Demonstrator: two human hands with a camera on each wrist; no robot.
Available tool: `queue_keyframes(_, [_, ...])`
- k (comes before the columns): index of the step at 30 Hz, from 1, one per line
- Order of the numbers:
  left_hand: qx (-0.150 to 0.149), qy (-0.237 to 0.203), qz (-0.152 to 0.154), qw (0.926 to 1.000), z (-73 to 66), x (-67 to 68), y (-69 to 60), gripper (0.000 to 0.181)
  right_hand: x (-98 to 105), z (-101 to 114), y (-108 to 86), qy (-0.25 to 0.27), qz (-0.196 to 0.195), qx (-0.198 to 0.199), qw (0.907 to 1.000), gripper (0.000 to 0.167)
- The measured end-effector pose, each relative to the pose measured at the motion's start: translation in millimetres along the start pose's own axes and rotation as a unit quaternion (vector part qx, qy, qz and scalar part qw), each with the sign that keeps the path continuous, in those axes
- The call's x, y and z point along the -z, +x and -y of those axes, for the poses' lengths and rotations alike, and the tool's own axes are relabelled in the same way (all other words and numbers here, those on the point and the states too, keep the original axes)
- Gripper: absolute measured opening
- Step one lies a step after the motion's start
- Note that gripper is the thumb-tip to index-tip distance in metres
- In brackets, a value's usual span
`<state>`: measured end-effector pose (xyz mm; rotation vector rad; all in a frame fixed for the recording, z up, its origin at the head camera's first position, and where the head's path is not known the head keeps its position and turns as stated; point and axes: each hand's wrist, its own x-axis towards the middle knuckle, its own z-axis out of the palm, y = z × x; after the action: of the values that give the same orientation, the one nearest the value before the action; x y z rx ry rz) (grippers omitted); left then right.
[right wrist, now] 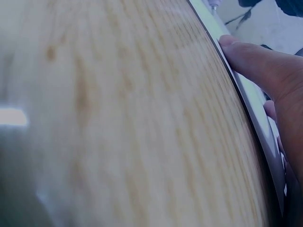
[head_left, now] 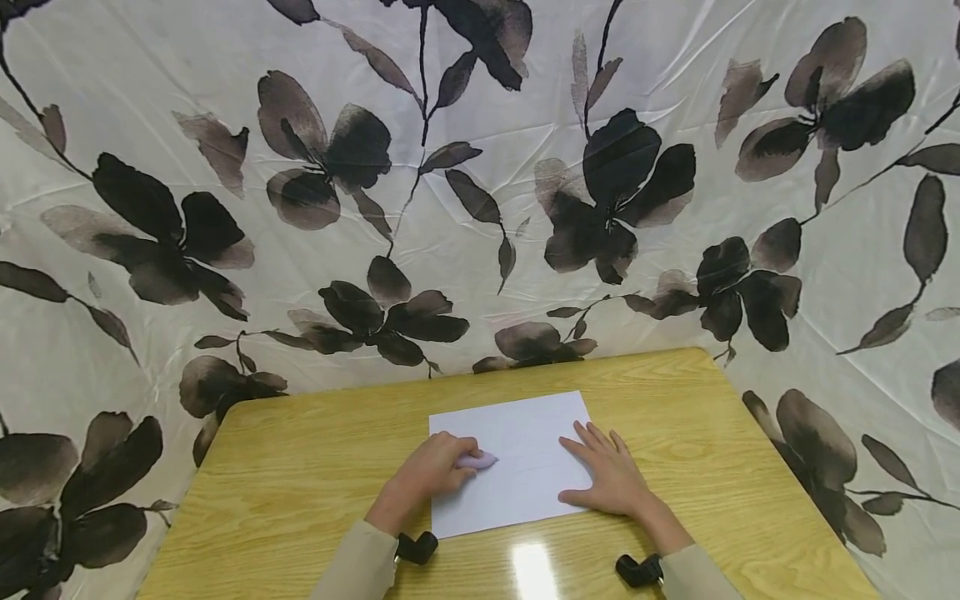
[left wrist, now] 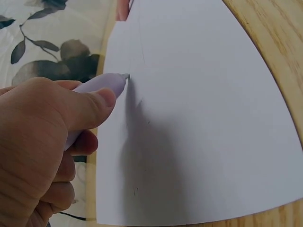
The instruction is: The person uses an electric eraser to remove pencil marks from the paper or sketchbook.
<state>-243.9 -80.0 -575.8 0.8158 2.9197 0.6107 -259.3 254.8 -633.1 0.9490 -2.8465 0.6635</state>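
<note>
A white sheet of paper (head_left: 525, 492) lies on the wooden table, with faint thin lines on it in the left wrist view (left wrist: 199, 118). The left hand (head_left: 431, 473) grips a light purple pen-like tool (head_left: 483, 460) with a small pointed metal tip, held over the left part of the sheet. In the left wrist view the thumb of the left hand (left wrist: 42, 118) presses along the purple body (left wrist: 106, 82). Spread fingers of the right hand (head_left: 609, 473) rest on the sheet's right side; its thumb lies near the paper's edge in the right wrist view.
The yellowish wood-grain table (head_left: 315, 467) extends around the sheet. Behind it and at both sides hangs a pale cloth (head_left: 495, 108) with dark flowers. Each wrist carries a small black device, the left one (head_left: 417, 548) and the right one (head_left: 637, 571), near the table's front.
</note>
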Motion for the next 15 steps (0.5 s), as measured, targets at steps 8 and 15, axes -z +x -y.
queue_keyframes(8, [-0.006, -0.004, -0.003, 1.0, -1.1, 1.6, 0.7, 0.01, 0.4, 0.7, 0.0, 0.006, 0.0, 0.0, 1.0, 0.093])
queue_keyframes(15, [-0.005, 0.004, -0.008, 0.9999, -0.6, 2.3, -0.9, 0.01, -1.0, -0.4, -0.2, 0.004, 0.001, -0.002, 1.0, 0.094])
